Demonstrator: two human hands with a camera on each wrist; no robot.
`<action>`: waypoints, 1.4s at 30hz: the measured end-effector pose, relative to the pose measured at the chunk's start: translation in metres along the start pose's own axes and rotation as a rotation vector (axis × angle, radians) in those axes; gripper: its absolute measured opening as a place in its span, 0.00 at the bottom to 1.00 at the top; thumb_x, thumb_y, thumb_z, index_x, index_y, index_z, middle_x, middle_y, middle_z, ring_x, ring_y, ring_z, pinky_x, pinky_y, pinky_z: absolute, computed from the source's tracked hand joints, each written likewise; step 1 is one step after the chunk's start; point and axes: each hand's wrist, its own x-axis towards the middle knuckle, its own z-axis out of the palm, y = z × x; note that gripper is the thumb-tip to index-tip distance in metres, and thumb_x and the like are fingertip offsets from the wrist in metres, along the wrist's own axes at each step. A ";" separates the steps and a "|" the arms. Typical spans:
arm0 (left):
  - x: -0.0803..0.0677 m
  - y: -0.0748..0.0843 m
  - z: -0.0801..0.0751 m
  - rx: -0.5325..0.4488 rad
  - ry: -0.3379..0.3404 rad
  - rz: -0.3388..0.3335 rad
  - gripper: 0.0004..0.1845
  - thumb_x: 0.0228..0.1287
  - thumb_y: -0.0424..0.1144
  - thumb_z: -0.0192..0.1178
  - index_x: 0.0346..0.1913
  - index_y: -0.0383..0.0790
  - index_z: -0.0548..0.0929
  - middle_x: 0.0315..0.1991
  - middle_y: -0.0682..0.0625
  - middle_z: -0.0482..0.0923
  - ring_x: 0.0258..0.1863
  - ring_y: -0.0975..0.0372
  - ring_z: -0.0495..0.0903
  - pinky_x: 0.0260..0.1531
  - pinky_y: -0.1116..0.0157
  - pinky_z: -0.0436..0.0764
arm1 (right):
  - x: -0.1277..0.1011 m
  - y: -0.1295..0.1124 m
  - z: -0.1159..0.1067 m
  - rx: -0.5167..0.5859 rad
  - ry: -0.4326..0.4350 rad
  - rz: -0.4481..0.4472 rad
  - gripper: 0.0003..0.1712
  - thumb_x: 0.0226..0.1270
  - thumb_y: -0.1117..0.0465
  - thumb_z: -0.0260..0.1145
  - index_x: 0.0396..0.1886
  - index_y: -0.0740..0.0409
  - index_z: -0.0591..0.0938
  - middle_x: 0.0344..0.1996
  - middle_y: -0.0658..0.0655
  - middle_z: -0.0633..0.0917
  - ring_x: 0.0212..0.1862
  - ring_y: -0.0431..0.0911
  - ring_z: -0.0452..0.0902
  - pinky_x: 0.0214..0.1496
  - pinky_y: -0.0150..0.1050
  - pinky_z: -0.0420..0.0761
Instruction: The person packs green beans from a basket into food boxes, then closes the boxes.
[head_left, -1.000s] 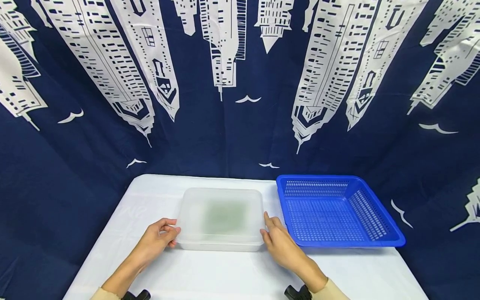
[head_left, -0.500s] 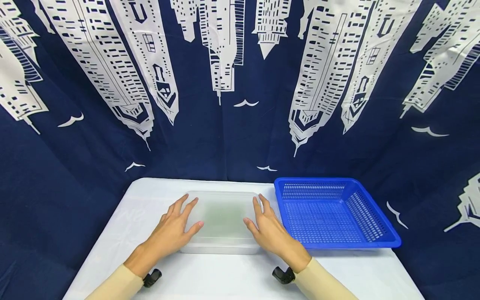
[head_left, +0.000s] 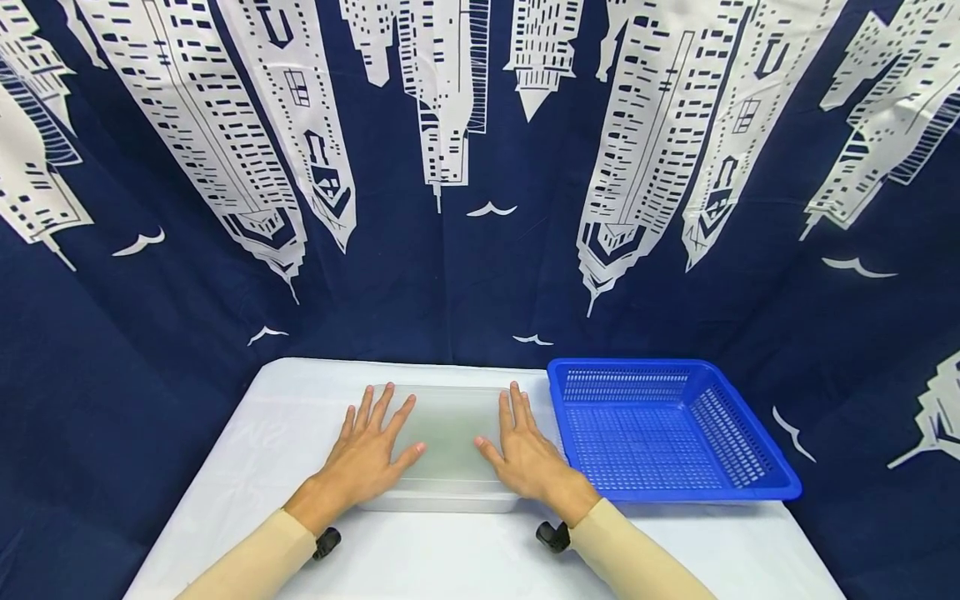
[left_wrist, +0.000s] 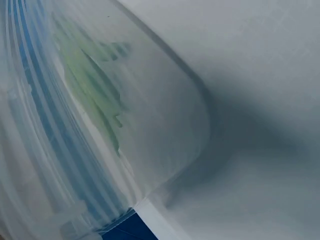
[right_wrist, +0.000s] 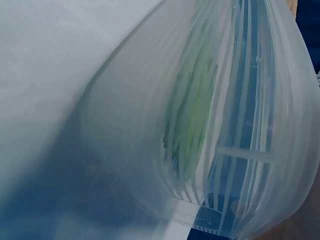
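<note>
A translucent plastic box (head_left: pixel 448 433) with a lid lies on the white table (head_left: pixel 465 550) in the head view. Something green shows dimly through it. My left hand (head_left: pixel 369 454) lies flat on the lid's left half, fingers straight and spread. My right hand (head_left: pixel 525 454) lies flat on the lid's right half, fingers straight. The left wrist view shows the box (left_wrist: pixel 115 120) close up with a green blur inside. The right wrist view shows the box (right_wrist: pixel 200 115) from the other side, with the same green shape behind its wall.
A blue perforated plastic basket (head_left: pixel 750 487) stands right of the box, close to my right hand. A dark blue curtain (head_left: pixel 480 183) printed with white skyscrapers hangs behind the table. White table surface lies left of the box and in front of it.
Both hands left the box's front corners and moved up onto the lid. They now lie flat with fingers stretched further toward the far edge.
</note>
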 end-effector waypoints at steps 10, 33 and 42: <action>0.001 -0.002 0.005 0.014 0.003 -0.012 0.47 0.89 0.72 0.51 0.97 0.51 0.59 0.99 0.38 0.41 0.98 0.34 0.36 0.93 0.25 0.49 | 0.001 0.000 0.002 -0.020 -0.003 0.002 0.57 0.95 0.34 0.56 0.96 0.71 0.49 0.97 0.73 0.43 0.98 0.72 0.42 0.92 0.64 0.70; 0.022 -0.003 0.009 0.029 0.029 0.031 0.48 0.86 0.72 0.54 0.96 0.50 0.63 0.98 0.34 0.46 0.97 0.31 0.41 0.88 0.23 0.63 | 0.012 0.012 0.000 -0.002 0.023 0.020 0.56 0.94 0.35 0.58 0.96 0.71 0.51 0.98 0.71 0.45 0.97 0.73 0.45 0.95 0.65 0.65; 0.020 -0.005 0.015 -0.006 0.086 0.029 0.45 0.88 0.70 0.55 0.94 0.48 0.67 0.96 0.34 0.56 0.96 0.29 0.49 0.89 0.24 0.59 | 0.011 0.015 -0.003 0.090 0.037 0.007 0.51 0.96 0.41 0.59 0.95 0.73 0.54 0.97 0.74 0.47 0.96 0.76 0.44 0.96 0.70 0.58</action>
